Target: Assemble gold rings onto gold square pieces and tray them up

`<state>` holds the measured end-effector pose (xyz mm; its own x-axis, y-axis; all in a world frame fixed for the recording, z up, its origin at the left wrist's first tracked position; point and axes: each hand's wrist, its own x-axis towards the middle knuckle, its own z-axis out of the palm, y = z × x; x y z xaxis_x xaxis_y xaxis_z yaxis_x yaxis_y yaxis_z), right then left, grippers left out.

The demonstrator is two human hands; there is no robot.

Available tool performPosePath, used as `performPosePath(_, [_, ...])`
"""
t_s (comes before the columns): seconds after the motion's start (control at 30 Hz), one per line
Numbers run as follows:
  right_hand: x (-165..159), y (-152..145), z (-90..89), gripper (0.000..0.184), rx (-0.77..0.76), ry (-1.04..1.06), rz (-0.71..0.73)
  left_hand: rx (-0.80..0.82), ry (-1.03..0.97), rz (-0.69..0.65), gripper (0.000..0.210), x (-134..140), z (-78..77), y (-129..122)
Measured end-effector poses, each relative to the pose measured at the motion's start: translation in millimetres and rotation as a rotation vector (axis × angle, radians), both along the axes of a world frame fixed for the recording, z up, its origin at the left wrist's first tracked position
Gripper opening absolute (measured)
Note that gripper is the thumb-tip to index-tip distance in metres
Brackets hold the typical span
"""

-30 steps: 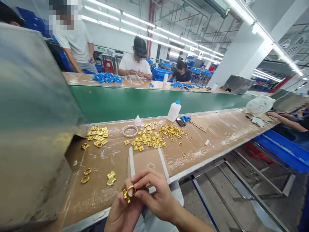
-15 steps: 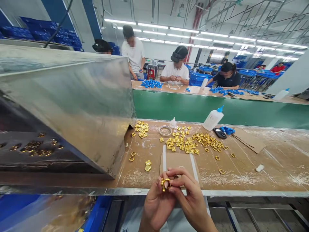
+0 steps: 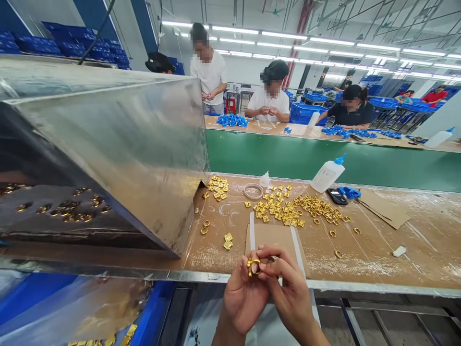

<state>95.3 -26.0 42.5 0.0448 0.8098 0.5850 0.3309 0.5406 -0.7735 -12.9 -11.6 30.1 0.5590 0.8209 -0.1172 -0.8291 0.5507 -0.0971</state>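
Close to the table's front edge, my left hand (image 3: 244,299) is closed, pinching a small flat gold piece (image 3: 249,267) between its fingertips. My right hand (image 3: 291,294) pinches a gold ring (image 3: 256,260) by its far side. Ring and flat piece meet between the two hands; whether they are joined I cannot tell. Beyond the hands lies a cardboard sheet (image 3: 272,234) with white tape strips. Behind it are a spread of gold square pieces (image 3: 275,207) and a heap of gold rings (image 3: 317,205). Two more square pieces (image 3: 228,241) lie to the left.
A large metal chute (image 3: 144,158) with rings inside takes up the left. A white squeeze bottle (image 3: 327,176), a tape roll (image 3: 253,191), a small dropper bottle (image 3: 264,179) and a black phone-like device (image 3: 337,196) stand or lie behind. Co-workers sit across the green belt (image 3: 259,153).
The view has shifted, so the scene sits farther right. Both hands keep their pinch, and the ring has turned slightly, its opening showing more fully.
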Motion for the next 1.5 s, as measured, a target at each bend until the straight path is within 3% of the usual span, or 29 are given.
performPosePath(0.8, [-6.2, -0.3, -1.1, 0.022, 0.035, -0.007, -0.024, 0.090, -0.050, 0.007, 0.014, 1.0, -2.6, -1.1])
performPosePath(1.13, [-4.8, -0.4, 3.7, 0.020, 0.032, -0.012, -0.004, 0.037, 0.072, 0.030, 0.011, 0.6, -3.3, -1.5])
performPosePath(1.5, [-5.2, -0.3, 0.3, 0.020, 0.034, -0.002, -0.004, -0.006, 0.070, 0.035, 0.014, 0.8, -3.2, -0.9])
